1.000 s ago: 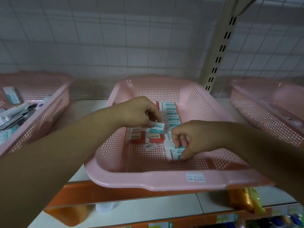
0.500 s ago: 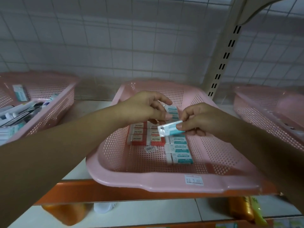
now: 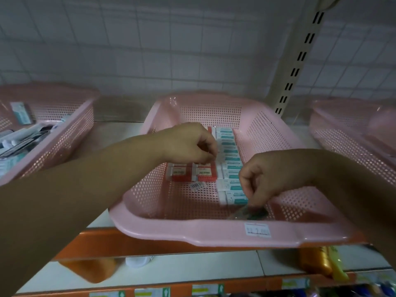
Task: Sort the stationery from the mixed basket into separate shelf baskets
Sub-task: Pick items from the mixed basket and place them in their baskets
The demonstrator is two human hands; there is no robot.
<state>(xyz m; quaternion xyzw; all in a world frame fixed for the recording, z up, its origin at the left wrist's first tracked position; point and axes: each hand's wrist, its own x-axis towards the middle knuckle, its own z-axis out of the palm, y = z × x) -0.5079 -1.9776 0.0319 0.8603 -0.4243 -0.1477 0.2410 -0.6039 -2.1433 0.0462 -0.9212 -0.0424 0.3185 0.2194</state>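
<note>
Shelf (image 3: 115,133): white board with an orange front edge, carrying three pink baskets side by side.
Middle basket (image 3: 192,230): lies under both hands, with a price label (image 3: 257,230) on its front rim.
Left basket (image 3: 64,142): mixed stationery is heaped inside.
Right basket (image 3: 342,142): contents too blurred to tell.
Right hand (image 3: 276,174): fingers point down, pinched together on the blurred box.
Left hand (image 3: 190,144): fingers curled over the red boxes; whether they hold anything cannot be told.
Teal boxes (image 3: 230,159): one neat column running from the back toward the front.
Red boxes (image 3: 203,172): a shorter row just beside the teal column, on its left.
Blurred box (image 3: 248,213): low in the middle basket, at the near end of the teal column.
Barcode sticker (image 3: 198,185): loose on the basket floor, in front of the red boxes.
Progress: two kinds are already lined up; judging by the full left basket, much sorting remains.
</note>
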